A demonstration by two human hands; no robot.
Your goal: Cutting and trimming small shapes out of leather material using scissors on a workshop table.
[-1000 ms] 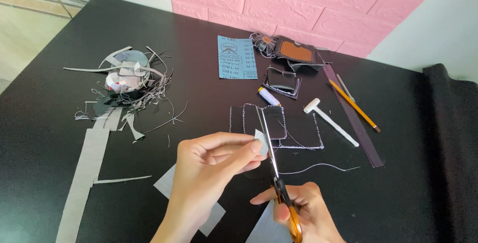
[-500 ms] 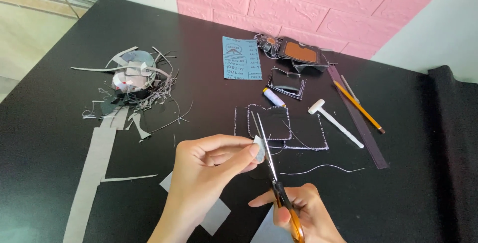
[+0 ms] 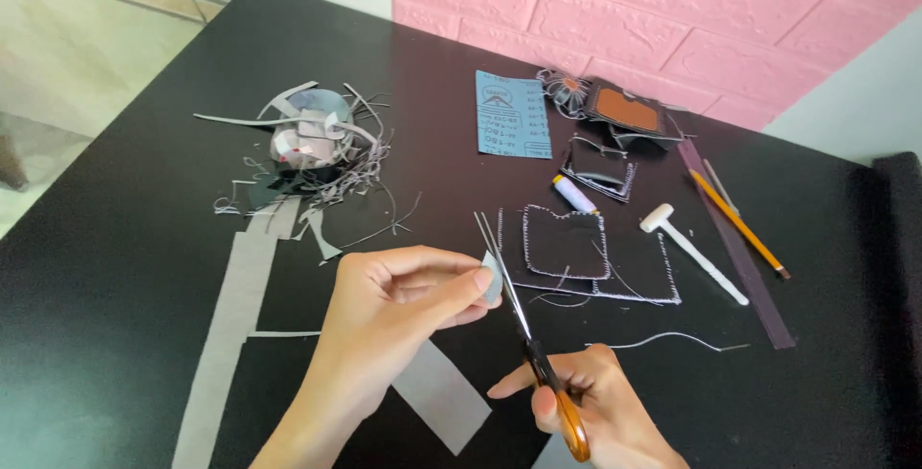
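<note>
Above the black counter (image 3: 115, 267), the left hand (image 3: 403, 301) pinches a small grey scrap (image 3: 492, 277) in a narrow grip. At its 4 o'clock, the right hand (image 3: 595, 411) grips orange-handled scissors (image 3: 533, 354), blades touching the scrap.

You have a black table (image 3: 115, 267) under you. On it lie a heap of grey scraps (image 3: 307, 147), a long grey strip (image 3: 230, 335), a blue paper sheet (image 3: 512, 115), stitched black pieces (image 3: 595, 253), a white mallet (image 3: 691, 251), a pencil (image 3: 738, 223), a dark strip (image 3: 735, 243) and a loose thread (image 3: 667, 339).
</note>
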